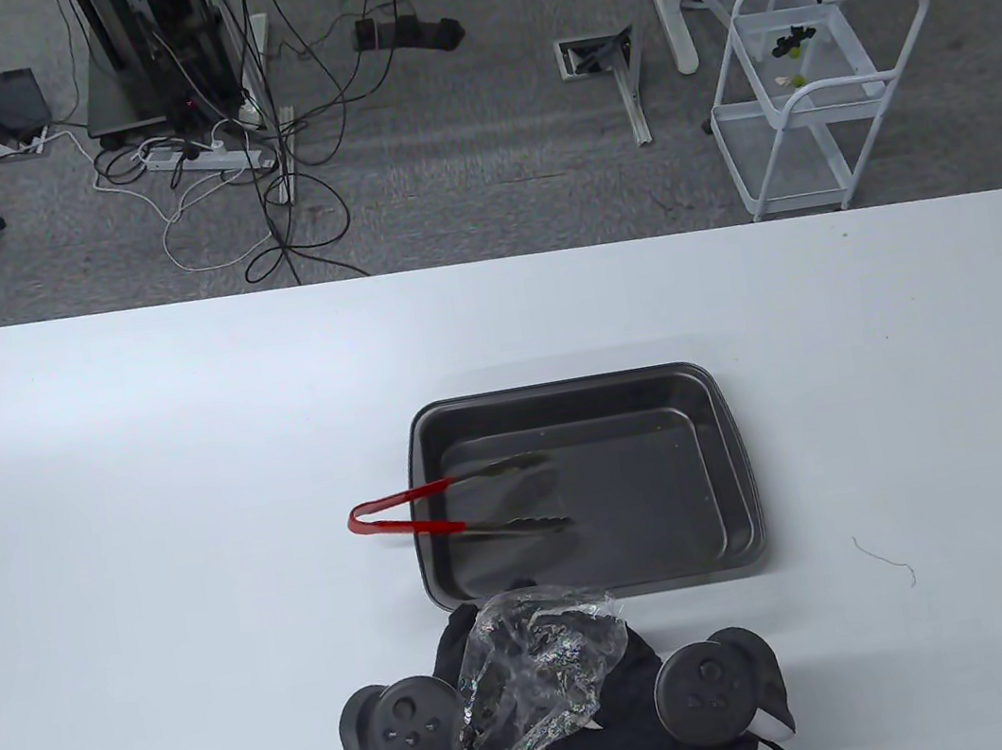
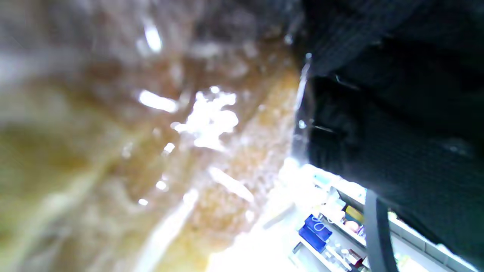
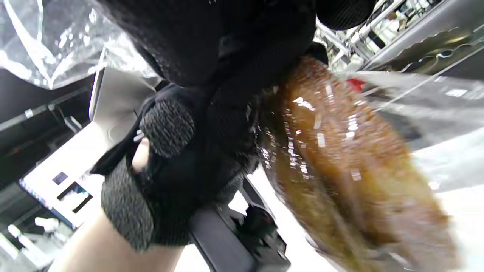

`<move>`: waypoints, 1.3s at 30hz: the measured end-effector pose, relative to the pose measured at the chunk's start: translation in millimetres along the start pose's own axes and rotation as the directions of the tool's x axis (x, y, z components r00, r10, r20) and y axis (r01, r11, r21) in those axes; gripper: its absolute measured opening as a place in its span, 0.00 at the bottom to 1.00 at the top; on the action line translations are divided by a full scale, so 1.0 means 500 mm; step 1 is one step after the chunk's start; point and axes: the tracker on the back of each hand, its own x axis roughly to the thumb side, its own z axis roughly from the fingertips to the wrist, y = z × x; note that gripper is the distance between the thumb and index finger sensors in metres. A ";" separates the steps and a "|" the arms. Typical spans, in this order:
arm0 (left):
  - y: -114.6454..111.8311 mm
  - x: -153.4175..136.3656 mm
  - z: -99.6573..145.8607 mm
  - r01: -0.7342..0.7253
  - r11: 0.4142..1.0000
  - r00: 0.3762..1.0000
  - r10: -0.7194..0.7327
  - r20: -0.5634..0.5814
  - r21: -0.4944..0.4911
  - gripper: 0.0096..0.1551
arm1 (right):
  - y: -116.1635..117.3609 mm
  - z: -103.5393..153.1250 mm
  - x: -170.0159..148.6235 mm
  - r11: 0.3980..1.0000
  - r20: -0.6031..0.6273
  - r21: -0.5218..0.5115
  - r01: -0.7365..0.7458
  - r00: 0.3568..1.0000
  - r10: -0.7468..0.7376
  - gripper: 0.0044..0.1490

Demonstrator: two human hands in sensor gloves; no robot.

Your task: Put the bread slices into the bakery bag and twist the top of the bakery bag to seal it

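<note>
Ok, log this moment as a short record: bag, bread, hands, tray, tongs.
bag: clear plastic bag, held up between both hands, near the table's front edge
bread: brown bread inside the bag
left hand: grip on the bag
right hand: grip on the bag
tray: dark tray, no bread in it
tongs: red-handled tongs, tips in the tray

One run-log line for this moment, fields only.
clear plastic bakery bag: bread inside, held by left hand and right hand | black baking tray: empty of bread, red-handled tongs resting
</note>
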 end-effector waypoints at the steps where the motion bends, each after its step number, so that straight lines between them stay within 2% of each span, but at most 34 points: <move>1: -0.001 0.005 -0.004 0.005 1.000 1.000 -0.004 0.006 -0.014 0.43 | -0.010 0.007 0.004 0.999 -0.021 0.030 -0.030 0.999 0.031 0.45; 4: 0.000 0.013 -0.013 0.013 0.999 1.000 -0.014 -0.009 -0.046 0.40 | -0.038 0.027 0.014 0.993 -0.048 -0.012 -0.114 0.992 0.113 0.50; 6: 0.008 0.006 -0.022 -0.017 0.999 0.999 0.015 -0.049 -0.049 0.38 | -0.072 0.049 0.026 0.964 -0.060 -0.113 -0.240 0.970 0.234 0.54; 7: 0.013 -0.001 -0.029 -0.036 0.997 0.998 0.032 -0.061 -0.066 0.37 | -0.090 0.061 0.033 0.934 -0.060 -0.163 -0.319 0.948 0.314 0.55; 9: 0.022 -0.022 -0.044 -0.110 0.988 0.988 0.097 -0.121 -0.107 0.36 | -0.113 0.075 0.042 0.867 -0.048 -0.242 -0.435 0.898 0.438 0.62; 13: 0.039 -0.060 -0.084 -0.226 0.938 0.963 0.174 -0.206 -0.264 0.34 | -0.134 0.076 0.062 0.709 0.016 -0.344 -0.616 0.751 0.660 0.75; 14: 0.042 -0.066 -0.097 -0.245 0.913 0.962 0.187 -0.201 -0.325 0.34 | -0.133 0.070 0.066 0.687 0.047 -0.348 -0.638 0.720 0.693 0.77; 16: 0.049 -0.072 -0.118 -0.271 0.851 0.957 0.190 -0.217 -0.449 0.34 | -0.125 0.058 0.073 0.600 0.086 -0.369 -0.710 0.617 0.782 0.80; 19: 0.053 -0.063 -0.147 -0.224 0.712 0.974 0.135 -0.184 -0.666 0.33 | -0.103 0.038 0.083 0.411 0.137 -0.391 -0.824 0.389 0.911 0.84; 20: 0.052 -0.058 -0.152 -0.202 0.666 0.978 0.098 -0.184 -0.718 0.33 | -0.091 0.031 0.085 0.332 0.157 -0.406 -0.851 0.294 0.943 0.85; 24: 0.040 -0.042 -0.162 -0.171 0.557 0.982 0.027 -0.189 -0.813 0.32 | -0.033 0.009 0.085 0.086 0.228 -0.453 -0.887 -0.022 0.973 0.87; 26: 0.031 -0.033 -0.163 -0.191 0.519 0.980 0.050 -0.194 -0.833 0.32 | -0.012 -0.002 0.078 0.023 0.261 -0.446 -0.895 -0.106 0.959 0.87; 28: 0.019 -0.026 -0.162 -0.199 0.484 0.979 0.059 -0.195 -0.852 0.31 | 0.003 -0.013 0.065 -0.004 0.276 -0.423 -0.906 -0.132 0.952 0.87; 32: -0.013 -0.021 -0.154 -0.237 0.412 0.971 0.098 -0.216 -0.880 0.30 | 0.014 -0.023 0.043 -0.019 0.277 -0.481 -0.876 -0.172 0.945 0.80; 36: -0.035 -0.026 -0.156 -0.266 0.391 0.963 0.147 -0.226 -0.881 0.30 | 0.010 -0.019 0.052 0.108 0.338 -0.535 -0.838 -0.095 0.936 0.58; 39: -0.036 -0.025 -0.162 -0.261 0.401 0.964 0.155 -0.216 -0.878 0.31 | 0.006 -0.019 0.060 0.146 0.346 -0.544 -0.826 -0.063 0.936 0.42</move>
